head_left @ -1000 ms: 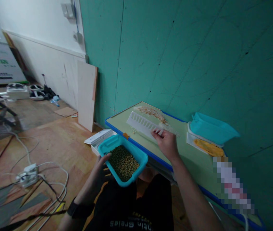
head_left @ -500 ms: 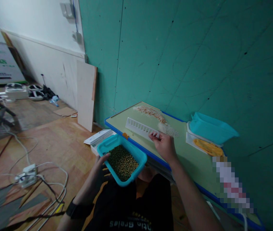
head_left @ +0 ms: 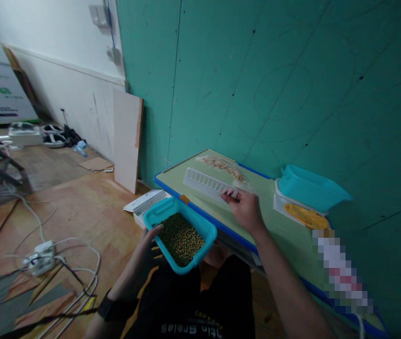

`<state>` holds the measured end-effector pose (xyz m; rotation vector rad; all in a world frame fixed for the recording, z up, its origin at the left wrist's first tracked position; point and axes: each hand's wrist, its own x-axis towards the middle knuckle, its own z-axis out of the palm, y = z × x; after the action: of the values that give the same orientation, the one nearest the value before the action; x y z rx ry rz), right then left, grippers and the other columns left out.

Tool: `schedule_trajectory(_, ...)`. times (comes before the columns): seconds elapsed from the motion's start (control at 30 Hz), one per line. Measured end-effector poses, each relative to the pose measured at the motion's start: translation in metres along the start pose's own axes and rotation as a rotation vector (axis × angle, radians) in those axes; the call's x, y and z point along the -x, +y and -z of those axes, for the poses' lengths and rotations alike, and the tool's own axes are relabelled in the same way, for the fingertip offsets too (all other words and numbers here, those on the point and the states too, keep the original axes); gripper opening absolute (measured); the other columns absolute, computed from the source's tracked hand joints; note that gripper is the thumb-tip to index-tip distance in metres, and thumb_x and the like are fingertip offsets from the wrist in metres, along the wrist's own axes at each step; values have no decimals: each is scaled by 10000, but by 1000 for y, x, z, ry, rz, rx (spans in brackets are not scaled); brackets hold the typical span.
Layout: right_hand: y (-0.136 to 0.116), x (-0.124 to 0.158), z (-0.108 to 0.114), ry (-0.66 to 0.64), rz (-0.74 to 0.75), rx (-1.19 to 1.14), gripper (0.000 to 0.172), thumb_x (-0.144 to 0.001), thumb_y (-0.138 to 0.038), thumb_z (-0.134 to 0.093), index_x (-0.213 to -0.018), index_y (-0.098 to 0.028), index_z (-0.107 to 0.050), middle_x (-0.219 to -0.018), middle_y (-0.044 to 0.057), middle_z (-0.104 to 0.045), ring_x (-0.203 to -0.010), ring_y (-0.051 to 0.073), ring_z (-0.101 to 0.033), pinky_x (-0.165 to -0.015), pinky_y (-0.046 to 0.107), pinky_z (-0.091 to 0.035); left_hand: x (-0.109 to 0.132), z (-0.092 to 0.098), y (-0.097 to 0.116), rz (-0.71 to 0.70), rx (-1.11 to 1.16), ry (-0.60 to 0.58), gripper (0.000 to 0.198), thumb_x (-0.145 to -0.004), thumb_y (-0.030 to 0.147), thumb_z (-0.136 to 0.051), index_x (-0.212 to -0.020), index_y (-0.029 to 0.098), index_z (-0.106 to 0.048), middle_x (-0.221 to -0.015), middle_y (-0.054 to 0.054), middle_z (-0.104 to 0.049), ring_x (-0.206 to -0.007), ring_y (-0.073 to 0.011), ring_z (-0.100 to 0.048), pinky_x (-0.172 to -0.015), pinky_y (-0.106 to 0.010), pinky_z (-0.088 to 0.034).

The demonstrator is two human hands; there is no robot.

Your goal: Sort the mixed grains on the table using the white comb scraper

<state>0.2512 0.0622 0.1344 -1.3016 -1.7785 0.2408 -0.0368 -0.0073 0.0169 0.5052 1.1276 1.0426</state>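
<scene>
a teal tray (head_left: 200, 225) filled with green beans (head_left: 180, 238) is held by the left hand (head_left: 148, 249) in the lower centre of the frame, just below the blue edge of the table (head_left: 200, 214); the fingers are closed on the tray's near left rim. a white slotted strip (head_left: 204, 183) is gripped at its near end by the right hand (head_left: 245, 211), thumb and fingers pinched narrow, and is laid flat on the green tabletop at the centre of the frame. a line of pale grain (head_left: 224, 166) is spread just beyond the strip. a second teal tray (head_left: 309, 189) is seen tilted at centre right, over a white tray with a yellow thing (head_left: 306, 215). cables (head_left: 62, 263) are strewn on the wooden floor at lower left.
</scene>
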Motion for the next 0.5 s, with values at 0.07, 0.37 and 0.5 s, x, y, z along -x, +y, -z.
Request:
schedule_trajectory(0.07,12,-21,3,7,-27,22,168,-883,-326,-770,-808,-187,-829,-769,54,-824,-731,229,-762,-718,295,-562,-1,-1,-3,-3,-2,30,1011,-746,734,-832,-1592,307,-480,-1133,-114,-793,-1036,-349,-772,-812,-425,-604)
schedule_trajectory(0.37,58,-63,-9,-25,-188,-73,155,-781,-295,-850,-765,-142,-830,-709,65,-803,-700,252,-754,-666,315,-570,-1,-4,-4,-3,-3,36,950,-715,733,-843,-1507,299,-549,-1123,-107,-785,-963,-337,-780,-743,-406,-607)
schedule_trajectory(0.5,61,-60,-10,-30,-214,-114,157,-763,-301,-859,-763,-147,-830,-707,62,-802,-694,249,-751,-658,312,-565,0,-4,-6,-29,8,48,940,-697,721,-874,-1471,298,-549,-1034,-82,-777,-905,-332,-788,-719,-408,-612)
